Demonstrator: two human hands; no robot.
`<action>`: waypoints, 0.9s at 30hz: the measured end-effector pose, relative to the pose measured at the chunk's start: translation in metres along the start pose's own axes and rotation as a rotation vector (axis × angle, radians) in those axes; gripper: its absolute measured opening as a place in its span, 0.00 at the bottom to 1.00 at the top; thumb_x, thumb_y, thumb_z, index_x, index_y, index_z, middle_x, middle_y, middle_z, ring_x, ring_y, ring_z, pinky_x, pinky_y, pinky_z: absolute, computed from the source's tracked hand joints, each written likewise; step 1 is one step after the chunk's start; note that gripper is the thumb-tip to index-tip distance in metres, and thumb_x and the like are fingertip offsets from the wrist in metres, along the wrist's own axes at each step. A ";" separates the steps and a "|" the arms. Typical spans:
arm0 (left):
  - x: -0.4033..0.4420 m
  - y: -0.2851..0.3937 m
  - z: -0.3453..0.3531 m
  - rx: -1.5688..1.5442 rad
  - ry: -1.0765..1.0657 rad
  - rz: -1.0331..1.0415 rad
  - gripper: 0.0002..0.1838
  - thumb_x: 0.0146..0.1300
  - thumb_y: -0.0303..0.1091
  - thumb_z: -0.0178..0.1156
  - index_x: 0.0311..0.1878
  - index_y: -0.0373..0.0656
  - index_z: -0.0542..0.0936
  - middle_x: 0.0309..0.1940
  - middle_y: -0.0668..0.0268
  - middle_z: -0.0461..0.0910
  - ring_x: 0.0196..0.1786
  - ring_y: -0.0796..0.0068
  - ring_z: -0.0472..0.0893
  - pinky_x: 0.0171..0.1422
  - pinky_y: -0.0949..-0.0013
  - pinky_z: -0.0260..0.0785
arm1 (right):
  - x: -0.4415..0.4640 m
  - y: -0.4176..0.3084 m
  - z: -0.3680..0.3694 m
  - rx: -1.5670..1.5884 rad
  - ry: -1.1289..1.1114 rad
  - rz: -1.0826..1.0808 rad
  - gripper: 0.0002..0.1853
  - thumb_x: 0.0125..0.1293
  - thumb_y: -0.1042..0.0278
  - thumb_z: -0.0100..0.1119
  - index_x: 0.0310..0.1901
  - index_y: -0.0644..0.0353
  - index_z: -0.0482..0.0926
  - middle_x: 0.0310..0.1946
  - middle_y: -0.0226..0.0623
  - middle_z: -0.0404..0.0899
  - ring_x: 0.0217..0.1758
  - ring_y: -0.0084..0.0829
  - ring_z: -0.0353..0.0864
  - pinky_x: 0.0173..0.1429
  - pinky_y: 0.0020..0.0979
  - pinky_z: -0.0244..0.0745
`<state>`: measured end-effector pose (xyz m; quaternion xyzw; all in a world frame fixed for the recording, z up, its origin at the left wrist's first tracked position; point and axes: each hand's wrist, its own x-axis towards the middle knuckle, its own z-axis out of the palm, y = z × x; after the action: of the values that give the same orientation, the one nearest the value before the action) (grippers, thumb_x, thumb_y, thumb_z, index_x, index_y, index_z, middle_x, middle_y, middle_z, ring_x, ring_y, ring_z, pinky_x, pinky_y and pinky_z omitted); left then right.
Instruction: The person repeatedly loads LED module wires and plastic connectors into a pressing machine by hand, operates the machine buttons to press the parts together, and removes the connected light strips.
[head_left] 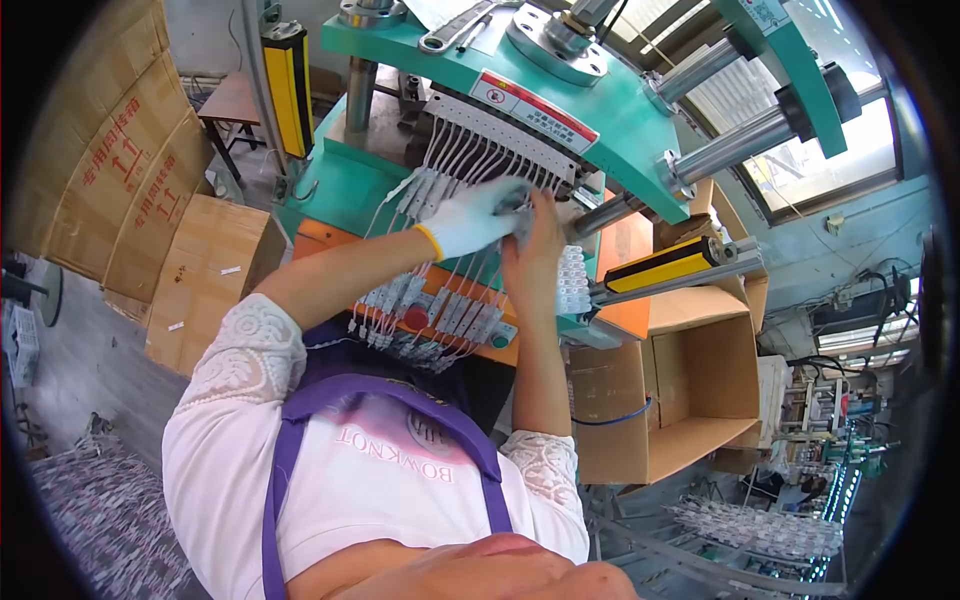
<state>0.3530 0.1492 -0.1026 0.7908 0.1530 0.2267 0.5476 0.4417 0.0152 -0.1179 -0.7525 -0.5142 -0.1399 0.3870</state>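
My left hand (472, 217), in a white glove with a yellow cuff, reaches in among white cables (455, 150) at a green press machine (440, 50). Its fingers are bent but smeared by motion. Beside it is my bare right hand (535, 240), with fingers raised and closed near the cable ends; what they hold is hidden. The cables hang in a row from a slotted metal plate (500, 135). White plug-like ends (430, 195) lie to the left of my hands, and several more connectors (470, 318) dangle below. A strip of white pieces (572, 280) is right of my right wrist.
Yellow-black guard bars (287, 90) (660, 268) flank the press. A red button (416, 318) sits on its orange front. A wrench (455, 28) lies on top. Cardboard boxes stand at left (205, 270) and right (700, 440). Bundled parts (110, 510) cover the lower left.
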 end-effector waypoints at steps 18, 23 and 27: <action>0.079 -0.067 -0.091 0.724 0.553 0.024 0.20 0.61 0.58 0.63 0.45 0.55 0.87 0.51 0.61 0.80 0.60 0.57 0.76 0.63 0.56 0.70 | -0.042 0.075 -0.016 -0.395 -0.032 0.265 0.15 0.65 0.68 0.61 0.51 0.63 0.76 0.61 0.60 0.73 0.67 0.59 0.69 0.69 0.54 0.63; 0.082 -0.075 -0.094 0.662 0.585 0.095 0.12 0.59 0.51 0.66 0.39 0.58 0.90 0.45 0.63 0.83 0.55 0.58 0.79 0.60 0.57 0.73 | 0.015 0.053 0.004 -0.219 0.025 -0.022 0.18 0.63 0.64 0.67 0.53 0.59 0.79 0.63 0.52 0.74 0.66 0.54 0.71 0.67 0.52 0.68; 0.077 -0.052 -0.100 0.795 0.487 -0.007 0.14 0.60 0.52 0.64 0.42 0.57 0.89 0.46 0.59 0.82 0.56 0.58 0.78 0.61 0.59 0.72 | 0.078 0.054 0.032 -0.329 -0.055 -0.347 0.16 0.61 0.66 0.68 0.50 0.58 0.82 0.57 0.45 0.81 0.63 0.51 0.76 0.68 0.49 0.68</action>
<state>0.3659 0.2847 -0.1065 0.8626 0.3546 0.3277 0.1510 0.5168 0.0816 -0.1152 -0.7094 -0.6164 -0.2656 0.2153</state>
